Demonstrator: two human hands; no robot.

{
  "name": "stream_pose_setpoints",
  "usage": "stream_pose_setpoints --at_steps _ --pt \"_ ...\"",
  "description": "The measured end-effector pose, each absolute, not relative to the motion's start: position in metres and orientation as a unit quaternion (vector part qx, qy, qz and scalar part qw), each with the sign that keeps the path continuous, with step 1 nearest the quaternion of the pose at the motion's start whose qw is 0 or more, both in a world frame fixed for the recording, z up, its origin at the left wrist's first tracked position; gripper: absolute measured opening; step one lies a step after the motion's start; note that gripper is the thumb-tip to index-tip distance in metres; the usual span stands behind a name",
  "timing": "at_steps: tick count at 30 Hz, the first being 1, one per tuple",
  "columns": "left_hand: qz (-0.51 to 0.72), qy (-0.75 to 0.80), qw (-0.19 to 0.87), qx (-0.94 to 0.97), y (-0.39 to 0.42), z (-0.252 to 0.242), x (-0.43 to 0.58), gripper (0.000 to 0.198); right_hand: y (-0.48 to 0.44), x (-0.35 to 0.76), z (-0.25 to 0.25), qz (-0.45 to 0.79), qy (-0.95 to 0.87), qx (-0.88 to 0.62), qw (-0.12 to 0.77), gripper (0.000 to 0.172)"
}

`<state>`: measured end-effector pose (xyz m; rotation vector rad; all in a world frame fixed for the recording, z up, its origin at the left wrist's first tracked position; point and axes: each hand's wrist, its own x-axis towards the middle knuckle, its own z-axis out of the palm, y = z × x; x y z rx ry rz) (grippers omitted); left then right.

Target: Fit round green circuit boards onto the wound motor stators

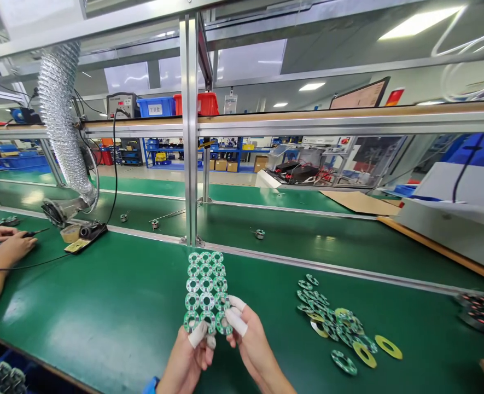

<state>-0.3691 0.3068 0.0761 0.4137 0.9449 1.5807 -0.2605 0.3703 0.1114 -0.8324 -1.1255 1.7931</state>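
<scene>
Left fingers (pixel 198 334) and right fingers (pixel 236 323) apparently pinch the circuit panel (pixel 206 294) at its near end.

Blue bin (pixel 155 108) beside red bin (pixel 208 103)

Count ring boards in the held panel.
15 ring boards: five rows of three, in the panel held by the left hand and right hand. Fingers partly cover lower ones; none seems fully hidden.
</scene>
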Motion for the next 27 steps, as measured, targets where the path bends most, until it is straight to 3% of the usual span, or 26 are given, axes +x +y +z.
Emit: stream_pose_setpoints --at_steps 4,7,12,18,22,27 --pt "0.695 0.272 0.662 0.075 0.308 0.080 -0.362 0.042 0.372 -0.258 0.113 0.748 -0.379 -0.320 0.442 0.048" --pt "0.706 0.214 0.669 0.092 0.305 0.094 -0.367 0.044 0.387 -0.245 0.098 0.692 -0.435 -0.382 0.432 0.048" --pt "0.692 0.339 0.609 0.187 0.302 0.107 -0.372 0.043 0.418 -0.224 0.067 0.540 -0.568 -0.523 0.335 0.045" --pt "0.615 0.460 0.581 0.269 0.306 0.093 -0.361 0.054 0.415 -0.221 0.071 0.473 -0.623 -0.512 0.355 0.033" --pt "0.558 0.517 0.554 0.339 0.310 0.090 -0.356 0.051 0.396 -0.229 0.085 0.561 -0.641 -0.395 0.344 0.046" --pt "0.509 0.535 0.538 0.406 0.311 0.091 -0.358 0.050 0.380 -0.236 0.094 0.604 -0.577 -0.395 0.383 0.044"
